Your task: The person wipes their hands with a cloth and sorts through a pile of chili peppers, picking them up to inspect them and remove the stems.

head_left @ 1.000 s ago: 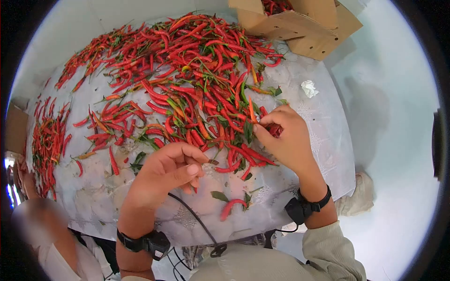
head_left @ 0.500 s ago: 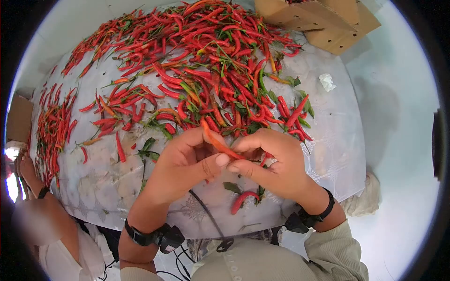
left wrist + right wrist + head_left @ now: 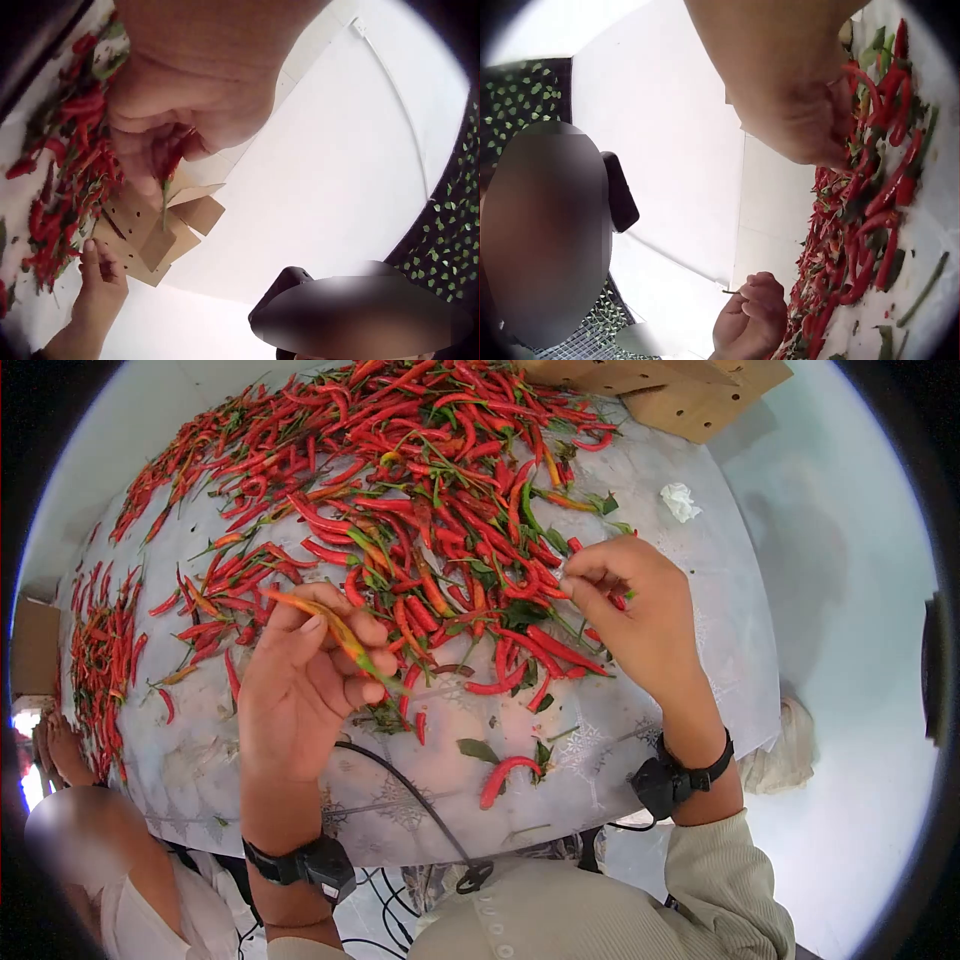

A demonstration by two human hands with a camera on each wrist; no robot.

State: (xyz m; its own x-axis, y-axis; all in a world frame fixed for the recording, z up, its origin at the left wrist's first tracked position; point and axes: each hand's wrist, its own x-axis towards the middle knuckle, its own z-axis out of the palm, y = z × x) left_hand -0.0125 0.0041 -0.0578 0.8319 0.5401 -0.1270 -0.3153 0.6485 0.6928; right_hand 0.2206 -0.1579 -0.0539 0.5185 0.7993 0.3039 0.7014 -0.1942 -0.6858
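My left hand (image 3: 300, 685) holds a slim chili pepper (image 3: 340, 628), orange with a green end, between thumb and fingers, to the left of the near peppers. In the left wrist view a green stem juts out below that hand's fingers. At the right edge of the pile of red chili peppers (image 3: 440, 510), my right hand (image 3: 640, 615) has its thumb and index fingertips close together. A bit of red and green (image 3: 622, 598) shows inside its curled fingers; the rest is hidden. One curved red pepper (image 3: 505, 778) lies near the table's front edge beside a loose leaf (image 3: 478, 750).
Smaller groups of peppers (image 3: 105, 650) spread along the left side, near another person's hand (image 3: 68, 750). An open cardboard box (image 3: 690, 405) stands at the back right. A crumpled white tissue (image 3: 680, 502) lies right of the pile. A black cable (image 3: 405, 790) crosses the front edge.
My hands came together around an orange pepper, then parted. My left hand has moved left and lifted its fingers with an orange-green pepper; my right hand has returned to the pile's right edge.
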